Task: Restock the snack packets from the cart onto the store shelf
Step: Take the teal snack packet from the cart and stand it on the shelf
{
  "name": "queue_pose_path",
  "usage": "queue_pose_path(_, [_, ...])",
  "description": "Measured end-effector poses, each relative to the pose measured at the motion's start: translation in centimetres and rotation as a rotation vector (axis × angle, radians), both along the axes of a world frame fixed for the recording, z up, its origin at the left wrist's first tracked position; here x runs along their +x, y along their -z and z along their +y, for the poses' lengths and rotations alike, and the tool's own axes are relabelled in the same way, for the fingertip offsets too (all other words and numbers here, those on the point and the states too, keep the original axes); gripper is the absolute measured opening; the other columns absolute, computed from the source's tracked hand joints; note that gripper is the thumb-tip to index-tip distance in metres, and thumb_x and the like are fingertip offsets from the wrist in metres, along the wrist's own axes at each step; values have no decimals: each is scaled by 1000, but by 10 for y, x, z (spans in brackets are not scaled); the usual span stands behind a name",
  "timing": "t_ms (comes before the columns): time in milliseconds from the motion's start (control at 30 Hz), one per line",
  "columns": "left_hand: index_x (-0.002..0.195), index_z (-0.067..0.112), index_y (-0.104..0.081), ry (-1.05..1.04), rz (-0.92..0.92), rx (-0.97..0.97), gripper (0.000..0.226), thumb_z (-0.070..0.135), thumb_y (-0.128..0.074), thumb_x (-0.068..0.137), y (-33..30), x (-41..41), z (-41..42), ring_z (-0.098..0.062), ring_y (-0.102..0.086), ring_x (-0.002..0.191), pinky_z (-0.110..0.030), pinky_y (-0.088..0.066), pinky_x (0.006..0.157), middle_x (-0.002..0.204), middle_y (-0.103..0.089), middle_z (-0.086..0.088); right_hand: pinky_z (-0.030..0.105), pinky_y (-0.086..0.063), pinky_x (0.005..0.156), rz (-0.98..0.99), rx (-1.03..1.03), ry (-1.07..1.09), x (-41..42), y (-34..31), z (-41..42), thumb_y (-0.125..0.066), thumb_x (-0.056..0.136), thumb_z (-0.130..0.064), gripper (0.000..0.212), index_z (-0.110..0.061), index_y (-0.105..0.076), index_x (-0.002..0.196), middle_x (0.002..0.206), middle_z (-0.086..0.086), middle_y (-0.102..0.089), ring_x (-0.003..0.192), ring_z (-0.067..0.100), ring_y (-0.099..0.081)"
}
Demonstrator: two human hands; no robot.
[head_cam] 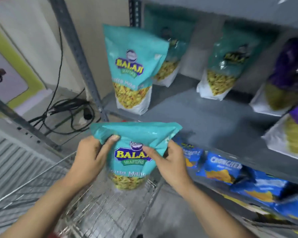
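Grey metal store shelf (205,117) stocked with upright snack pouches.

Taking the teal Balaji pouch (132,69) at the shelf's left front as landmark: a second teal pouch (169,55) stands just behind it to the right, partly hidden by it; a third teal pouch (225,66) stands farther right, well apart, near the back; purple pouches (287,78) stand at the far right, blurred. On the lower shelf board (205,183), below and right of the landmark, blue Crunchex packets (222,167) lie in a row.
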State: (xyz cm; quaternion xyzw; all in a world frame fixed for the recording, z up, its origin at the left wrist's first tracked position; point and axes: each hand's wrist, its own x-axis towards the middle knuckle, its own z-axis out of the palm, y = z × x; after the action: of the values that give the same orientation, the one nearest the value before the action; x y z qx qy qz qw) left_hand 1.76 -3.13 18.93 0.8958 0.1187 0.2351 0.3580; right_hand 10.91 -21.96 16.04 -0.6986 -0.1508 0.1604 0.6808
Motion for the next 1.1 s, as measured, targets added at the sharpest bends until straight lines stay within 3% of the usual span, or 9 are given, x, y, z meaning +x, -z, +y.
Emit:
queue_pose_path(133, [69,-1,-59,106,-68,-65,71,63,-40,92,-50,58,-41,-29,-63,64,-46,-49,62,65,-65,-20,40,-59,85,-141,28,143,29,-63,-54,-80,75,-20,23,-19,-71,95,100,0,-79,95,20,-74])
queue_pose_path(233, [55,15,-47,131,-181,-166,45,35,-55,94,-86,102,-77,7,-50,50,-14,-40,51,49,-51,3,42,-59,84,-258,-7,237,63,-96,-85,-80,76,-22,26,-14,-70,99,100,0,-78,91,13,-72])
queue_pose_path(333, [49,19,-31,166,-166,-206,54,30,-60,94,-100,160,-99,3,-33,40,-16,-25,43,47,-29,9,50,-58,87,-339,-39,334,102,-110,-107,-79,71,-41,29,-29,-72,97,103,-1,-78,96,18,-74])
queue_pose_path(500, [82,-10,-64,275,-109,-494,48,38,-63,89,-91,250,-111,-11,-55,71,-37,-48,62,77,-64,-8,50,-59,87,-301,-11,448,162,-106,-122,-80,73,-33,28,-26,-72,99,102,-2,-77,96,16,-73])
queue_pose_path(633, [98,7,-69,389,1,-733,11,12,-63,92,-73,288,-121,-4,-70,78,-23,-57,76,87,-76,7,45,-59,90,-208,-69,421,197,-88,-133,-82,69,-37,43,-17,-70,106,106,0,-77,95,10,-73])
queue_pose_path(700, [96,17,-67,372,-25,-800,9,11,-65,90,-71,297,-121,-11,-70,85,-33,-55,85,89,-76,8,35,-57,94,-131,-10,403,211,-88,-142,-78,78,-30,44,-10,-66,115,113,3,-73,92,1,-72])
queue_pose_path(867, [101,14,-66,359,-137,-843,24,22,-73,79,-93,311,-124,-26,-68,100,-56,-50,100,97,-75,-1,50,-53,98,-52,203,542,243,-117,-158,-73,83,-17,39,-1,-64,117,118,18,-70,106,32,-69])
queue_pose_path(967, [96,14,-68,332,-179,-851,22,21,-73,77,-98,310,-128,-23,-69,96,-51,-54,91,92,-76,2,36,-55,82,-52,230,518,248,-123,-162,-71,85,-11,30,-1,-66,113,101,7,-74,88,19,-67])
queue_pose_path(1100, [124,1,-56,305,-55,-853,46,17,-73,84,-57,303,-125,-8,-69,92,-22,-56,81,109,-70,-6,18,-53,75,36,163,382,246,-88,-170,-65,90,-12,26,-20,-58,114,99,-16,-73,85,-6,-69])
